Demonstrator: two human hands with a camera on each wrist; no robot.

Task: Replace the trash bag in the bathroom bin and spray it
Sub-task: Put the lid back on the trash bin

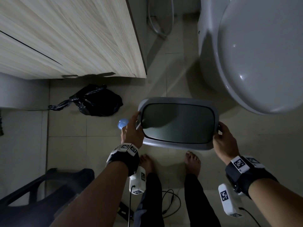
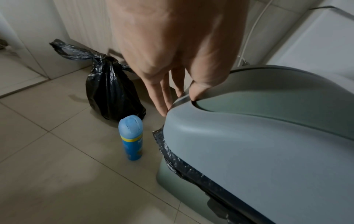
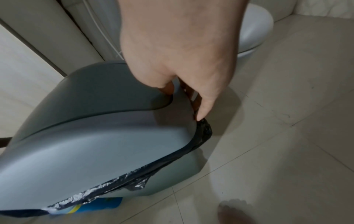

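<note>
The grey bin lid (image 1: 178, 145) with its swing flap sits on the bin in front of my feet. My left hand (image 1: 136, 118) grips the lid's left end, thumb at the flap gap and fingers down the side (image 2: 162, 97). On the opposite end, my right hand (image 1: 218, 130) pinches the lid the same way (image 3: 184, 103). A black liner edge (image 2: 182, 163) (image 3: 203, 133) pokes out all along under the lid. The blue spray can (image 1: 122, 123) (image 2: 131, 139) stands on the floor just left of the bin. A tied black trash bag (image 1: 96, 102) (image 2: 111, 94) sits behind it.
The toilet (image 1: 255, 54) stands right behind the bin on the right. A wood-grain cabinet (image 1: 65, 38) hangs at the back left. A dark plastic stool (image 1: 41, 194) is at the lower left, and a cable (image 1: 170, 202) lies on the tiles by my bare feet.
</note>
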